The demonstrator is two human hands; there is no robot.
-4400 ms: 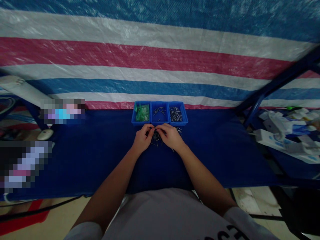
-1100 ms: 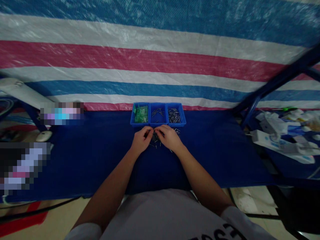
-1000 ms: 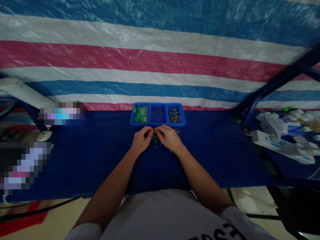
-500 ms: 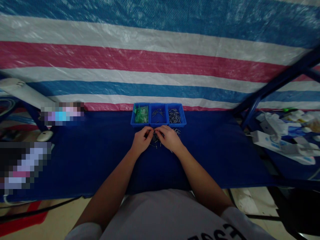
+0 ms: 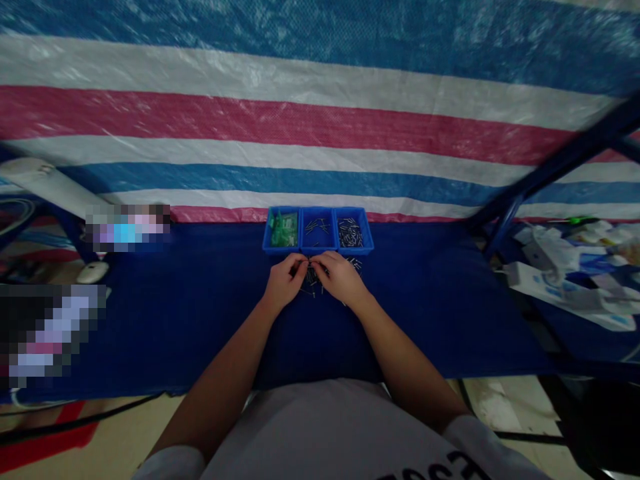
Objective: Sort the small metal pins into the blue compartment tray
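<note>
My left hand (image 5: 284,283) and my right hand (image 5: 340,279) meet fingertip to fingertip over a small heap of thin metal pins (image 5: 311,279) on the dark blue table cloth (image 5: 200,307). Both hands pinch something small between thumb and fingers; it is too small to make out. Just beyond the hands stands a row of three blue trays: the left tray (image 5: 283,230) holds green parts, the middle tray (image 5: 318,229) a few pins, the right tray (image 5: 351,232) many pins. More loose pins (image 5: 356,264) lie by the right hand.
A striped red, white and blue tarp (image 5: 320,120) hangs behind the table. White boxes and packaging (image 5: 565,273) are piled at the right beyond a blue metal frame bar (image 5: 505,210). A white mouse (image 5: 93,272) lies at the left edge.
Both hands stay together over the pin heap with only small finger movements. The view has shifted slightly.
</note>
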